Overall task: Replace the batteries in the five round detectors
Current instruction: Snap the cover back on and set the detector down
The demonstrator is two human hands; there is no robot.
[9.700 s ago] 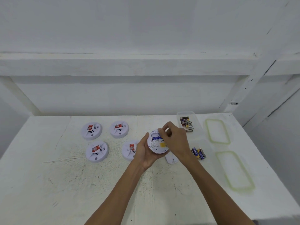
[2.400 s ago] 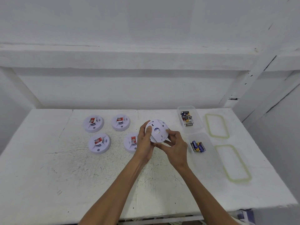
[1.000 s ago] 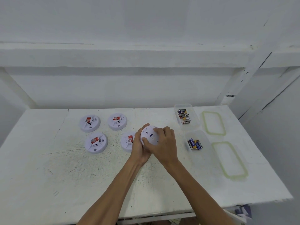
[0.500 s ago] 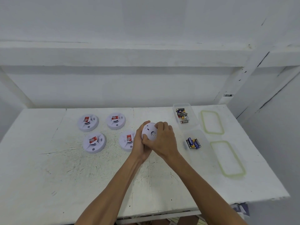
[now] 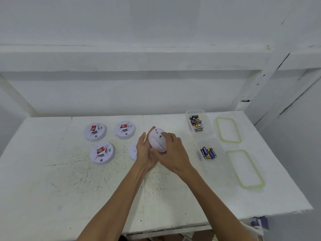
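Note:
I hold a white round detector (image 5: 157,140) above the middle of the table, its plain side tilted toward me. My left hand (image 5: 145,152) cups its left and underside, and my right hand (image 5: 172,150) grips its right edge with fingers curled over the face. Three detectors with red stickers lie on the table at the left (image 5: 95,131), (image 5: 125,129), (image 5: 102,153). A fourth detector (image 5: 133,151) lies partly hidden behind my left hand.
Two clear tubs stand to the right: the far tub (image 5: 205,122) holds several black batteries (image 5: 196,122), the near tub (image 5: 218,159) several blue ones (image 5: 208,152). Two green-rimmed lids (image 5: 227,129), (image 5: 245,168) lie further right. A white wall beam runs behind the table.
The detector has turned in my hands from its labelled back to its plain side. My right hand now wraps over its right edge. My view has drifted slightly.

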